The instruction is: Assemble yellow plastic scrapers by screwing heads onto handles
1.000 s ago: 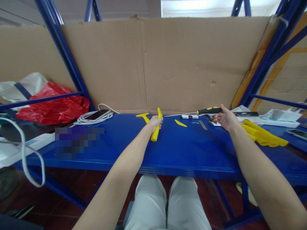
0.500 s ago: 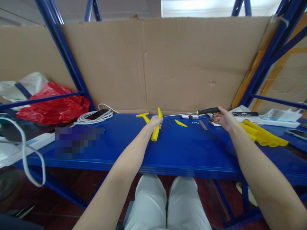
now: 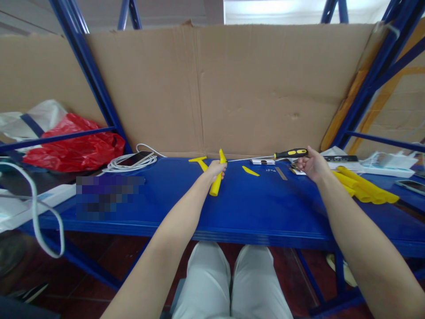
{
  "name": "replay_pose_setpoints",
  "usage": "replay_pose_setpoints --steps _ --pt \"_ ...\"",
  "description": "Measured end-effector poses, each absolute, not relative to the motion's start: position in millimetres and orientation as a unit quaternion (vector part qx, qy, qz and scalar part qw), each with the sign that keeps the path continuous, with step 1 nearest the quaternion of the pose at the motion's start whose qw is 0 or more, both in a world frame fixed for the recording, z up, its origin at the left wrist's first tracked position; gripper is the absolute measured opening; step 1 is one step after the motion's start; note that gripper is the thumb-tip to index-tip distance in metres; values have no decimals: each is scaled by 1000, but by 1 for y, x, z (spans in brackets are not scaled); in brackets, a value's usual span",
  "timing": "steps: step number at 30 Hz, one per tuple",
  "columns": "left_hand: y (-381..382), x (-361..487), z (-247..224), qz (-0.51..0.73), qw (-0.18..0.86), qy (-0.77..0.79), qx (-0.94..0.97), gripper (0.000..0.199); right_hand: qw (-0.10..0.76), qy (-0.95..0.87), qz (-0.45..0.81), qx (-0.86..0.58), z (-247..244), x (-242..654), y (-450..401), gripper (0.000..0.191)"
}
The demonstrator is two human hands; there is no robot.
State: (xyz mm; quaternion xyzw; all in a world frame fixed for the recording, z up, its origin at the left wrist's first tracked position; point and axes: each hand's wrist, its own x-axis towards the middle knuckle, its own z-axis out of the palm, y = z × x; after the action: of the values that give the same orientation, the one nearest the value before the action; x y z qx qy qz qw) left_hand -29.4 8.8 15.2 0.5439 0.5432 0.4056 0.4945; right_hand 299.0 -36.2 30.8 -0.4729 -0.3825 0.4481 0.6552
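Observation:
My left hand (image 3: 217, 169) is closed around a yellow plastic handle (image 3: 214, 187), whose narrower end sticks up above the fingers. My right hand (image 3: 311, 164) grips the back end of a screwdriver (image 3: 291, 153) with a black and yellow grip. The long thin shaft runs left to the yellow handle at my left hand; whether its tip sits in a screw is hidden. Behind my left hand lies another yellow T-shaped part (image 3: 198, 161). Between the hands are a curved yellow piece (image 3: 250, 171), a flat metal strip (image 3: 281, 173) and several tiny bits (image 3: 270, 170).
Several yellow tubular parts (image 3: 368, 186) lie beside my right wrist. A small white box (image 3: 262, 161) sits near the cardboard wall (image 3: 249, 88). On the left are a coiled white cable (image 3: 114, 165), a red plastic bag (image 3: 76, 144) and a power strip (image 3: 49, 199).
The screwdriver's grip has turned about its axis, so yellow patches show where it looked black. My right hand and the screwdriver sit slightly farther right. My left hand barely moved.

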Motion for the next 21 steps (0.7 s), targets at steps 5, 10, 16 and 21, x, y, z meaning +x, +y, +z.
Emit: replay_pose_setpoints --steps 5,10,16,21 --pt "11 -30 14 403 493 542 548 15 661 -383 444 -467 32 298 -38 27" --pt "12 -31 13 408 492 546 542 16 656 -403 432 -470 28 298 -36 37" --pt "10 -30 15 407 492 547 542 15 678 -384 416 -469 29 296 -33 32" --pt "11 -30 14 401 493 546 546 13 672 -409 419 -453 29 294 -36 33"
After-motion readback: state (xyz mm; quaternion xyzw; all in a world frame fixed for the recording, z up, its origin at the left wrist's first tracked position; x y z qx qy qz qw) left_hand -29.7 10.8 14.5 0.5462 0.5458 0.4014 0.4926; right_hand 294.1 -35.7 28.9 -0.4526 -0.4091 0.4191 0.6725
